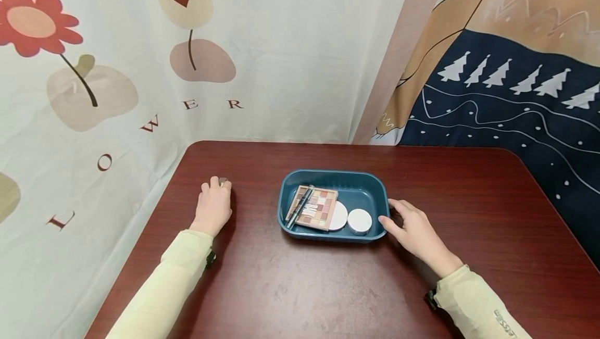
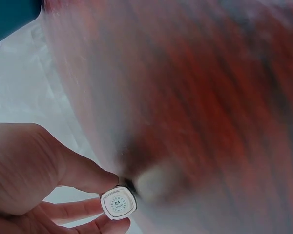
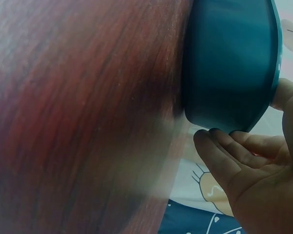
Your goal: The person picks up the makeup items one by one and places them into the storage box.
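At the table's left side my left hand holds a lipstick between thumb and fingers. Its rounded-square end, labelled 04, faces the left wrist camera; most of its body is hidden by the fingers. A blue-green tray stands at the table's middle. My right hand touches the tray's right end with its thumb and fingers spread. In the tray lie an eyeshadow palette, a dark slim cosmetic pen across it, a white round disc partly under the palette, and a small white round case.
The dark red wooden table has rounded back corners. A white curtain with flower prints hangs behind and to the left. Another cloth with white trees on navy hangs at the right.
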Demonstrator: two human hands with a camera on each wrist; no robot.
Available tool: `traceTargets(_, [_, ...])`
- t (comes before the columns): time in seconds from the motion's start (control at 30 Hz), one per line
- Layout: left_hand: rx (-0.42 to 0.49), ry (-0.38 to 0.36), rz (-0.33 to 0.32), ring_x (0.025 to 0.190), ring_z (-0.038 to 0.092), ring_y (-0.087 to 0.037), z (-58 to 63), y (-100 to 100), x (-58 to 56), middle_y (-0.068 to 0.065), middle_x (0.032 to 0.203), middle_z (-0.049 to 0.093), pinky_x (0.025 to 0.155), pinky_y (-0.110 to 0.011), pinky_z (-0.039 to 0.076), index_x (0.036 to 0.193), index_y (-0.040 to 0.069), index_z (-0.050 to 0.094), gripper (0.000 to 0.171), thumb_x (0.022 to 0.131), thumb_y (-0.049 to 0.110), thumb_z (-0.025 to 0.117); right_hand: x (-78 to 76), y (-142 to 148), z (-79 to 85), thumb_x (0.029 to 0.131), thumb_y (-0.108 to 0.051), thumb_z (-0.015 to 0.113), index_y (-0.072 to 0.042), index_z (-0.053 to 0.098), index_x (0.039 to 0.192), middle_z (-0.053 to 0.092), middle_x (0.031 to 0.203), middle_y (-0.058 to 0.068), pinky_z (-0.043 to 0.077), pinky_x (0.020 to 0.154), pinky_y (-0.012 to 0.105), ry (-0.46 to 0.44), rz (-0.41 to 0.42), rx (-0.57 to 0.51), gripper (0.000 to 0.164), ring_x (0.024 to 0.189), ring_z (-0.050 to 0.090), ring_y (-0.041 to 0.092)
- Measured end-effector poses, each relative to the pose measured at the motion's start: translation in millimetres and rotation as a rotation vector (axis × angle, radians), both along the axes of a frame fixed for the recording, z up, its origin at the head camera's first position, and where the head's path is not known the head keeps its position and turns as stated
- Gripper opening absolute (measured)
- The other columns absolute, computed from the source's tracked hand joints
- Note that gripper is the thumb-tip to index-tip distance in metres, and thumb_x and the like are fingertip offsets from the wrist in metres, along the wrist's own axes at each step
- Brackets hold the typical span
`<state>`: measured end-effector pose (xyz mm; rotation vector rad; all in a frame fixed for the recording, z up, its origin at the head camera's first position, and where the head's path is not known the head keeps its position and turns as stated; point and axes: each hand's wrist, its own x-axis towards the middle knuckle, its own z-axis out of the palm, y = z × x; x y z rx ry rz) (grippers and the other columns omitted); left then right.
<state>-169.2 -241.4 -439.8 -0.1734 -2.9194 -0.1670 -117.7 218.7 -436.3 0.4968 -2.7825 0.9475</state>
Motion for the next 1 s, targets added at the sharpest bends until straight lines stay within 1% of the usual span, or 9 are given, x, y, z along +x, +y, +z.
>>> traceTargets(0.1, [0.002,0.011,0.002,0.087,0.052,-0.054,-0.7,0,0.1,-0.035,0.107,0.052,0.067,-0.060,0.053,0.107,-0.013,0.062,0.038,0.073,-0.008,0.077,0.0,0,-0.2,0.095,-0.015,0.073,0.009,0.063,0.131,0.070,0.116,0.020,0.056,0.087,0.052,0.005,0.003,-0.001,0.045,0.103,0.068,0.035])
traceTargets(0.27, [0.013,0.055,0.006,0.086,0.052,-0.054,-2.0,0,-0.3,-0.035,0.105,0.052,0.066,-0.060,0.052,0.112,-0.016,0.060,0.044,0.072,-0.009,0.075,-0.1,1,-0.4,0.095,-0.016,0.073,0.009,0.063,0.131,0.070,0.118,0.020,0.057,0.088,0.053,0.000,0.003,-0.003,0.045,0.104,0.068,0.035])
traceTargets(0.4, [0.036,0.075,0.006,0.086,0.051,-0.054,-1.2,2,-0.9,-0.035,0.104,0.052,0.067,-0.061,0.050,0.112,-0.017,0.059,0.043,0.072,-0.011,0.073,-0.4,1,-0.9,0.095,-0.016,0.073,0.009,0.063,0.131,0.070,0.117,0.020,0.057,0.087,0.052,0.004,0.004,-0.003,0.044,0.103,0.068,0.035])
traceTargets(0.63, [0.053,0.097,-0.018,0.088,0.050,-0.053,7.8,11,1.3,-0.034,0.105,0.053,0.070,-0.059,0.048,0.113,-0.015,0.059,0.039,0.075,-0.012,0.069,-0.7,1,-0.9,0.096,-0.016,0.073,0.008,0.063,0.132,0.070,0.118,0.020,0.057,0.087,0.052,-0.001,0.004,-0.001,0.045,0.103,0.068,0.034])
traceTargets(0.87, [0.078,0.149,-0.058,0.088,0.050,-0.052,17.2,22,3.7,-0.033,0.106,0.054,0.071,-0.059,0.047,0.118,-0.014,0.060,0.041,0.077,-0.015,0.065,0.0,2,1.3,0.096,-0.017,0.073,0.009,0.061,0.133,0.069,0.121,0.021,0.056,0.091,0.054,-0.023,0.000,0.002,0.047,0.108,0.067,0.037])
traceTargets(1.0, [0.089,0.174,-0.080,0.086,0.050,-0.051,21.0,27,5.0,-0.032,0.107,0.055,0.070,-0.057,0.047,0.116,-0.012,0.062,0.038,0.079,-0.015,0.063,0.0,1,1.7,0.096,-0.017,0.073,0.009,0.062,0.133,0.069,0.121,0.021,0.056,0.091,0.054,-0.022,0.000,0.005,0.046,0.108,0.067,0.036])
